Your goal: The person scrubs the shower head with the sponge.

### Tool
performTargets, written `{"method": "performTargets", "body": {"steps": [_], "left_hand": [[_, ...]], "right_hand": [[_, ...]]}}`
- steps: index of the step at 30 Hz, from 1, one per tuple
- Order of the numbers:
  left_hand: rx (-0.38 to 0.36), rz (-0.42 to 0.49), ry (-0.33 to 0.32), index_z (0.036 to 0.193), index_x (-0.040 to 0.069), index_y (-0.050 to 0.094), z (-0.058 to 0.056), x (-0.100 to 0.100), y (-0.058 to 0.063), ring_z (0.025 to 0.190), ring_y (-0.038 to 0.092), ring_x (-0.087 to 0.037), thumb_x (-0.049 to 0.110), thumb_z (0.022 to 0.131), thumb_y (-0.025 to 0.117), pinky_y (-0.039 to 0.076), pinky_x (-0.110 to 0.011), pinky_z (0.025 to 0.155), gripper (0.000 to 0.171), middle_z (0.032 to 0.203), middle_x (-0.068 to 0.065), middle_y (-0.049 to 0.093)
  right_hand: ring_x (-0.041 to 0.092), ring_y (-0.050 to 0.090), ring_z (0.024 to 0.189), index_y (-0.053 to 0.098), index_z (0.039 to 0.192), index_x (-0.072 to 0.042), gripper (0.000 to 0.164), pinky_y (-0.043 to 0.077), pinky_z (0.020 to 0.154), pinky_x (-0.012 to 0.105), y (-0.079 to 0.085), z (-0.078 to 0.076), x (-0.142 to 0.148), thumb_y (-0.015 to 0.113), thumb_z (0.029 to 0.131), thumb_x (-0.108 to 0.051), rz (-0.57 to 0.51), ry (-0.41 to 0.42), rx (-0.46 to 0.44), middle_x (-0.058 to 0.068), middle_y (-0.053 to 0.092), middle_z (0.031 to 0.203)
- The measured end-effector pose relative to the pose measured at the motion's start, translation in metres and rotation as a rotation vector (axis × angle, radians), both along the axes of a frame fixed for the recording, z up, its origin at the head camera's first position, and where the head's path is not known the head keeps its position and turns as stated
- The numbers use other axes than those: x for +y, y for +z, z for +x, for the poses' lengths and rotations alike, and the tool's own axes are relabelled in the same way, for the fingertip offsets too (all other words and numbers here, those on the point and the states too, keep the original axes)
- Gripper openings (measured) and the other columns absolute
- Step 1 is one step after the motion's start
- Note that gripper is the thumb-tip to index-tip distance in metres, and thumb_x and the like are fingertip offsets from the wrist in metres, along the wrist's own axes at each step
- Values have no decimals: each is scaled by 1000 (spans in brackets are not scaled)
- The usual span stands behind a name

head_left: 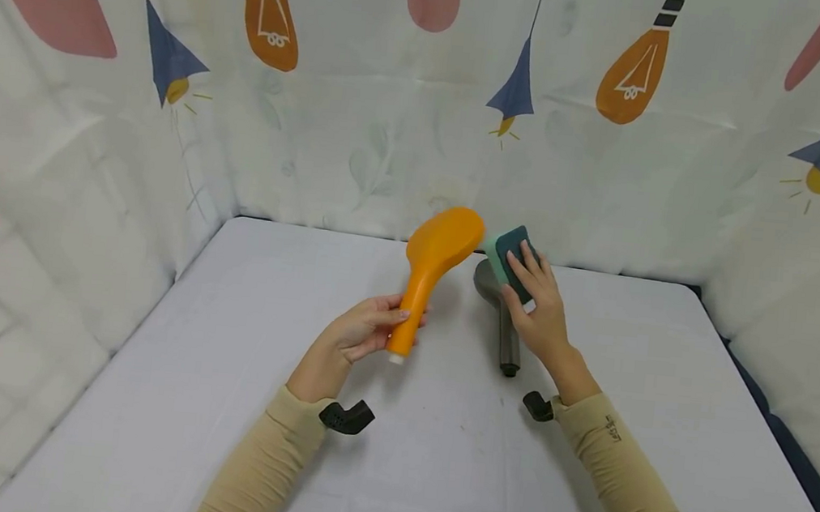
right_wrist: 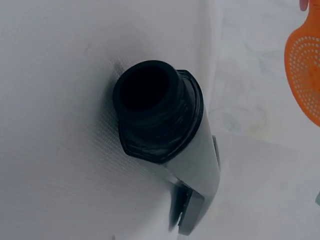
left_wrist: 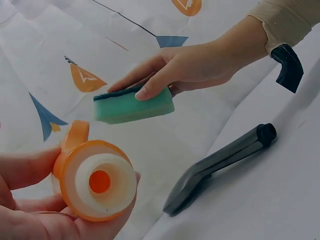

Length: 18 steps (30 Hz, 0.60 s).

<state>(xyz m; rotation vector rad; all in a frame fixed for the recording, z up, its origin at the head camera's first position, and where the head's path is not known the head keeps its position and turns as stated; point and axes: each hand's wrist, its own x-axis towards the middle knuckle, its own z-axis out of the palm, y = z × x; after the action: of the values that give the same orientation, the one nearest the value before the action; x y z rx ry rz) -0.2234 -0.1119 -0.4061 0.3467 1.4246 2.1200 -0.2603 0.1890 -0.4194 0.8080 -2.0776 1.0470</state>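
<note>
My left hand (head_left: 374, 326) grips an orange shower head (head_left: 440, 250) by its handle, with the round head tilted up and away from me. Its hollow white-lined end faces the left wrist view, and its perforated face shows at the right edge of the right wrist view. My right hand (head_left: 540, 308) holds a green sponge (left_wrist: 135, 107) with a dark scouring layer, fingers on the dark side and thumb along the edge. Below the sponge a dark grey shower head (head_left: 508, 334) lies on the table, its threaded end (right_wrist: 147, 100) toward me and its head partly hidden.
A white-covered table (head_left: 247, 274) spreads beneath both hands. Behind it hangs a pale curtain (head_left: 391, 140) printed with lamps and bulbs, and more fabric encloses the sides. A black wrist camera (head_left: 347, 417) sits on the left sleeve, another (head_left: 537, 406) on the right.
</note>
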Motion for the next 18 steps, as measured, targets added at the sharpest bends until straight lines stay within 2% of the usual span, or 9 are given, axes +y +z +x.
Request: {"method": "performTargets", "body": {"steps": [6, 9, 12, 15, 18], "left_hand": [[-38, 53, 10, 150, -17, 22, 1, 1, 0, 100, 61, -13, 2, 109, 33, 54, -29, 87, 46, 115, -2, 60], [-93, 130, 32, 143, -14, 30, 1, 1, 1, 92, 62, -12, 2, 109, 30, 56, -26, 79, 38, 109, -4, 59], [-137, 172, 47, 134, -6, 39, 2, 4, 1, 81, 61, -11, 7, 110, 31, 56, -22, 70, 28, 102, -4, 56], [-147, 113, 69, 133, -1, 43, 2, 8, 2, 72, 56, -7, 14, 112, 37, 54, -19, 64, 26, 94, -2, 53], [-142, 24, 111, 137, 0, 41, 3, 11, 2, 65, 51, -4, 21, 112, 43, 51, -15, 59, 33, 88, 0, 51]], "right_hand": [[50, 30, 146, 55, 141, 7, 55, 20, 118, 62, -2, -1, -3, 69, 89, 10, 17, 11, 15, 26, 41, 154], [49, 33, 144, 57, 140, 7, 54, 20, 119, 61, -2, -2, -7, 69, 87, 12, 20, 22, 27, 27, 42, 153], [48, 33, 145, 57, 139, 8, 53, 21, 118, 62, -2, -2, -10, 70, 88, 11, 29, 24, 25, 26, 42, 153], [48, 31, 146, 57, 140, 7, 53, 23, 116, 64, -2, -1, -14, 70, 89, 9, 33, 22, 16, 26, 41, 154], [48, 30, 146, 57, 140, 6, 53, 24, 116, 65, -2, -2, -17, 70, 89, 8, 17, 31, 16, 25, 41, 154]]}}
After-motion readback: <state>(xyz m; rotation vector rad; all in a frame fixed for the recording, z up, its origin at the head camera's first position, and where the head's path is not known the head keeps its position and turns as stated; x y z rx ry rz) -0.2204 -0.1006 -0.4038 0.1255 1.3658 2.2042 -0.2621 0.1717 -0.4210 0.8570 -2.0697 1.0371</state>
